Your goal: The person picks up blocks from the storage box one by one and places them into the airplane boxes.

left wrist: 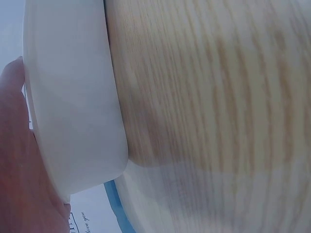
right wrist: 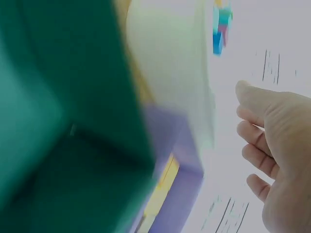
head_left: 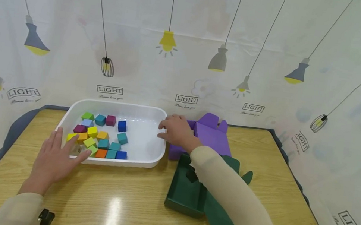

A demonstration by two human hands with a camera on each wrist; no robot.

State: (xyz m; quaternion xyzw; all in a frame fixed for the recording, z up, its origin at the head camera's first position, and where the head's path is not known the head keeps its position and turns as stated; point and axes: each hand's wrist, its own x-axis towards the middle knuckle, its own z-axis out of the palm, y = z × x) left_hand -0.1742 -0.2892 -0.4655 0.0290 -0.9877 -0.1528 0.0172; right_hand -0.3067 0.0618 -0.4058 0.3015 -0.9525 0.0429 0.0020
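Observation:
A white tray (head_left: 140, 162) on the table holds several coloured cubes (head_left: 93, 131), mostly in its left half. My left hand (head_left: 54, 159) lies with spread fingers over the tray's near left corner. The left wrist view shows that hand (left wrist: 22, 160) beside the tray's outer wall (left wrist: 77, 97). Over the tray's right end and the edge of a purple box (head_left: 213, 135) is my right hand (head_left: 178, 130). Its fingers (right wrist: 257, 138) are loosely bent, with nothing visible between them. Something yellow (right wrist: 163, 187) shows inside the purple box in the right wrist view.
An open dark green box (head_left: 188, 188) stands in front of the purple one, its lid folded to the right and partly under my right forearm. Behind the wooden table (head_left: 142, 205) hangs a curtain (head_left: 139, 66) printed with lamps. A small black object (head_left: 46, 218) is at my left cuff.

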